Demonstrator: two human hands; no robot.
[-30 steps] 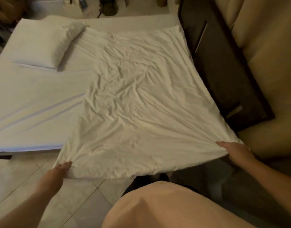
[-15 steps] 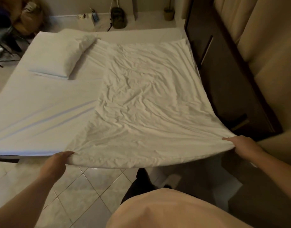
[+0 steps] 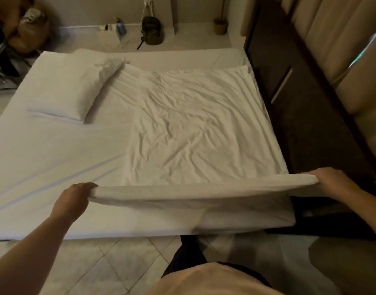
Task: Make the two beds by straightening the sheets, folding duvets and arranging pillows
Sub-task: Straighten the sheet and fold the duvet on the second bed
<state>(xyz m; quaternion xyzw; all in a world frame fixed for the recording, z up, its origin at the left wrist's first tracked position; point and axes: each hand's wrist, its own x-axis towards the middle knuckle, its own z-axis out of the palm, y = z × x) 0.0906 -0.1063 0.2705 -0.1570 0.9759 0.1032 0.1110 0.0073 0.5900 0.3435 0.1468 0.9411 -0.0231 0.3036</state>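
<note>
A wrinkled white duvet [image 3: 193, 128] lies over the right half of the white bed [image 3: 44, 167]. Its near edge is lifted off the mattress and stretched taut between my hands. My left hand [image 3: 73, 202] grips the near left corner, above the bed's front part. My right hand [image 3: 331, 182] grips the near right corner, just past the bed's right side. A white pillow [image 3: 70, 92] rests on the far left of the bed, its right end touching the duvet's far left corner.
A dark wooden headboard panel [image 3: 306, 124] and beige padded wall run along the right of the bed. On the far floor sit a dark bag [image 3: 152, 30], a small pot [image 3: 220, 26] and cables. Tiled floor [image 3: 110, 265] lies at my feet.
Both hands have raised the duvet's near edge and carried it forward over the bed. The view has risen and moved toward the bed, so more of the far floor shows.
</note>
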